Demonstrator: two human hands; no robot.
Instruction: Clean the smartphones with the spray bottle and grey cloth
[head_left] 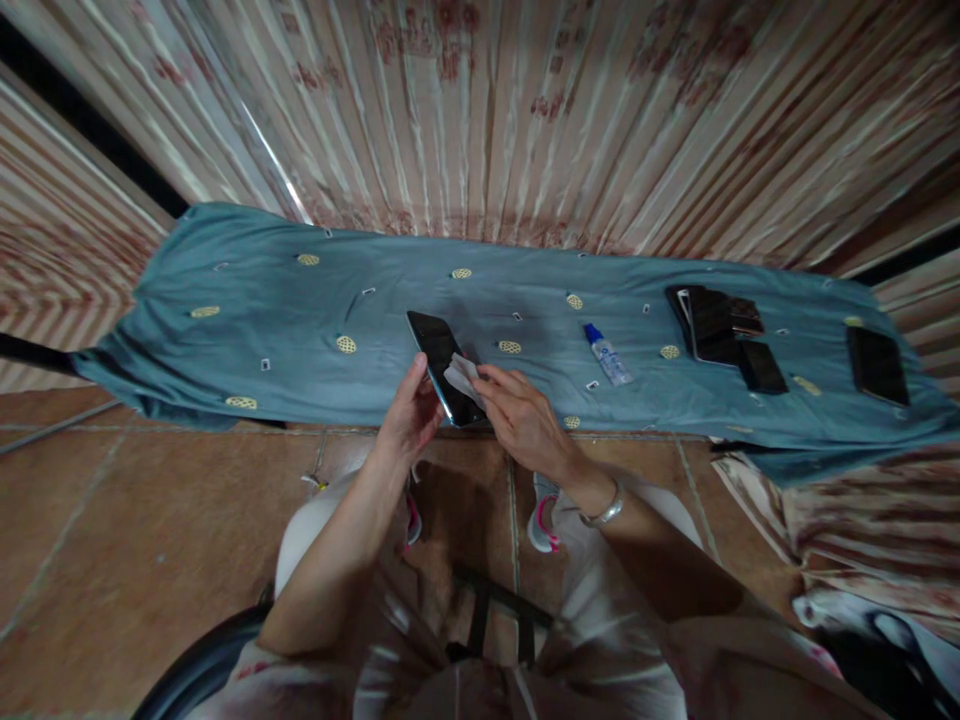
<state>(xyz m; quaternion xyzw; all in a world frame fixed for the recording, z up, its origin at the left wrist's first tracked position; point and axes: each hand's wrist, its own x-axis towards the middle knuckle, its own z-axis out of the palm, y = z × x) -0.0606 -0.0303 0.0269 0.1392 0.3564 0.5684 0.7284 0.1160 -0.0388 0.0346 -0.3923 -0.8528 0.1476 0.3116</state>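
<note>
So the left hand [409, 415] is wrapped around the edge of a dark phone [444, 366], holding it up tilted just above the near edge of the table, and the right hand [523, 420] is pinching a small white wipe [463, 375] flat against the screen. Both hands are closed on their thing, nothing loose. The wipe sits around the lower middle of the glass, with the upper half of the screen bare and dark, so I'd guess the wiping on this one is somewhere mid-way; can't tell from here whether the glass is clean yet. On the blue-grey cloth [262, 310] covering the table there's a little bottle with a blue cap [607, 355] lying on its side just right of the hands. Further right there's a pile of dark phones [716, 325], and another single phone [876, 364] well apart near the far right end. Whether those have been done or are waiting, I honestly can't say.
</note>
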